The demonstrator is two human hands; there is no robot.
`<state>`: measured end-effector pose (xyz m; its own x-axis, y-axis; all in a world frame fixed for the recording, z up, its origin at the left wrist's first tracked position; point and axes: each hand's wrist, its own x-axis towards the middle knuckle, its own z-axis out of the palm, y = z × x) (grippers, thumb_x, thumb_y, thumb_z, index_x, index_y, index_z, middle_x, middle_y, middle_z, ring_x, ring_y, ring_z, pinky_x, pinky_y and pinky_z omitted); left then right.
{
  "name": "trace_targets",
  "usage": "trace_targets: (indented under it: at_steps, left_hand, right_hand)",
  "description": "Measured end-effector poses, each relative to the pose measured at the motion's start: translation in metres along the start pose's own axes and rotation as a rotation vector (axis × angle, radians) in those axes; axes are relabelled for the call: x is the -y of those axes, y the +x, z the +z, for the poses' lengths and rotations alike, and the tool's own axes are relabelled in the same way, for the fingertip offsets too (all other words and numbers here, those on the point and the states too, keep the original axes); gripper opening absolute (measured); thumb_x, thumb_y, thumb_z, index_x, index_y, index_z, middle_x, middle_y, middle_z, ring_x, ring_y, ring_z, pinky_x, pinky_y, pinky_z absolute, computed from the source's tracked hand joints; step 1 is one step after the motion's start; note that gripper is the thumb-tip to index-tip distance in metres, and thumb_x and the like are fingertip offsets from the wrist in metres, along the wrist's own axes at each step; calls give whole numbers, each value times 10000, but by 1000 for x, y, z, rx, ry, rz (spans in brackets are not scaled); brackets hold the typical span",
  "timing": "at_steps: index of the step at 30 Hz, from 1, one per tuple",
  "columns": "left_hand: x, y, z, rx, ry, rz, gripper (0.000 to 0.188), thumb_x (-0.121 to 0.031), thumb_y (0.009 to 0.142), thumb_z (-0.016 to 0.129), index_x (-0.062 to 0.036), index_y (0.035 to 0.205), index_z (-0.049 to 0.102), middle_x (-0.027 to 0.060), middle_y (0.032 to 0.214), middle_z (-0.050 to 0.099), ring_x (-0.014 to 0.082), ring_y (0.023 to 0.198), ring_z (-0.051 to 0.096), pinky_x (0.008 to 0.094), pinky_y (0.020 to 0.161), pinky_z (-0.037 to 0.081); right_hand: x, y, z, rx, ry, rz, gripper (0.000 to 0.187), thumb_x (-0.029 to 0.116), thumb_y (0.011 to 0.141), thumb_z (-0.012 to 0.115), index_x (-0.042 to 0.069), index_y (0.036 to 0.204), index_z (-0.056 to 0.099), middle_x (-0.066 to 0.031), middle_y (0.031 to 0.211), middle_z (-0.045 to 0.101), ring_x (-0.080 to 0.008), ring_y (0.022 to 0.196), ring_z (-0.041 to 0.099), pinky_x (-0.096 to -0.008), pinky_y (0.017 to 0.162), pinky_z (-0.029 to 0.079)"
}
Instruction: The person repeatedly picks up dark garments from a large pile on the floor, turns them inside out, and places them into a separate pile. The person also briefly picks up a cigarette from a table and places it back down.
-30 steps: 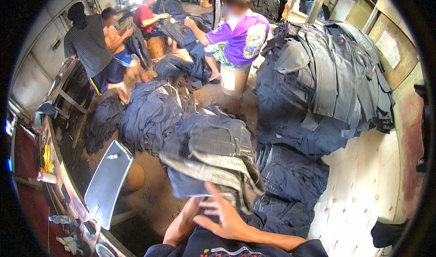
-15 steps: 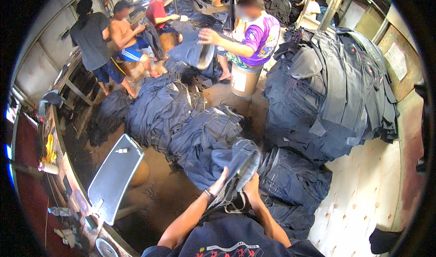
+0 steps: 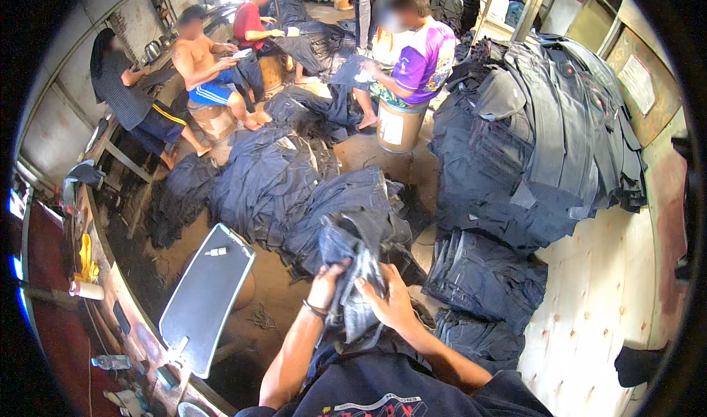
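Observation:
A dark denim garment (image 3: 355, 295), bunched and folded, is held up in front of my chest. Its paler grey-white inner side shows between my hands, and its dark upper part hangs over the pile beyond. My left hand (image 3: 325, 283), with a dark band on the wrist, is closed on the garment's left side. On the other side my right hand (image 3: 392, 303) grips the cloth, its thumb lying over the pale part; some of its fingertips are hidden. Just beyond lies a heap of dark denim garments (image 3: 331, 200).
A tilted dark board with a white rim (image 3: 208, 299) stands at my left, beside a curved wooden ledge (image 3: 121, 292). Denim stacks (image 3: 486, 277) lie at the right, below a large pile (image 3: 545, 137). Several co-workers sit or stand farther off, one on a drum (image 3: 400, 128).
The garment has come closer and is more bunched, its pale inner side now exposed. My right hand has shifted its hold. The purple-shirted co-worker has lowered a denim piece.

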<state>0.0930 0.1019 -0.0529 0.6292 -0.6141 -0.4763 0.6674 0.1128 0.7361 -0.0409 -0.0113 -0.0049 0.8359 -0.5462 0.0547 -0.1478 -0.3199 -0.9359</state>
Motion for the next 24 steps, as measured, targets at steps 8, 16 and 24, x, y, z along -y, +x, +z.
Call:
trace_targets:
  at_steps: [8, 16, 24]
  left_hand:
    - [-45, -39, -23, 183, -591, -61, 366, -339, 956, 568, -26, 1126, 651, 121, 1000, 722, 258, 863, 705, 396, 810, 576]
    - [-36, -50, -36, 201, -603, -123, 365, -326, 921, 637, -30, 1132, 664, 116, 1006, 728, 249, 839, 705, 377, 784, 578]
    - [-67, -30, -69, 247, -627, -112, 395, -324, 944, 573, -60, 1234, 616, 130, 1074, 714, 276, 940, 699, 429, 872, 573]
  right_hand:
    - [60, 27, -18, 522, -62, -256, 726, 480, 919, 619, 135, 1515, 390, -312, 1489, 291, -423, 1418, 245, -491, 1164, 193]
    - [1, -21, 41, -301, 352, 225, 356, 110, 941, 590, -31, 1267, 571, -63, 1114, 655, -164, 994, 571, -315, 906, 459]
    - [88, 26, -38, -400, -280, 74, 372, 266, 1030, 484, 7, 1283, 575, -197, 1059, 701, -303, 945, 666, -366, 900, 487]
